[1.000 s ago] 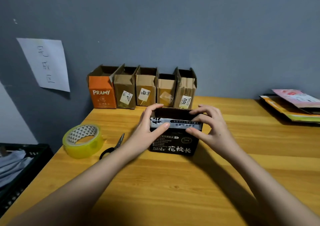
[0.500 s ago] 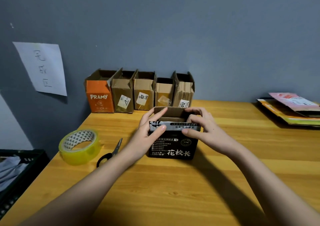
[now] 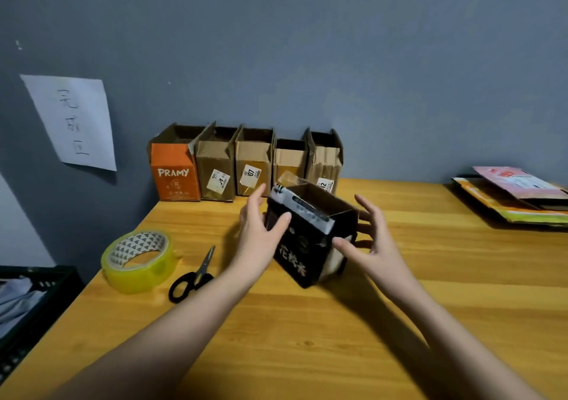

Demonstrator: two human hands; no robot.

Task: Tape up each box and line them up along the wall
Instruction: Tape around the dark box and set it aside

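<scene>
Grey wall (image 3: 368,61) behind wooden desk (image 3: 307,338). Row of five open boxes (image 3: 246,166) stood at desk's far edge, against wall. Black box (image 3: 307,240), top open, sat tilted mid-desk between both hands. Left hand (image 3: 261,233) spread grip, thumb on box front. Right hand (image 3: 368,243) spread grip, fingers at box's right side. Tape roll (image 3: 138,261) and scissors (image 3: 193,273) near left edge.

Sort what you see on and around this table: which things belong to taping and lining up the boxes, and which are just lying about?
Belongs to the job:
black box
row of boxes along the wall
tape roll
scissors

Just lying about:
stack of envelopes
paper sign
black crate
</scene>
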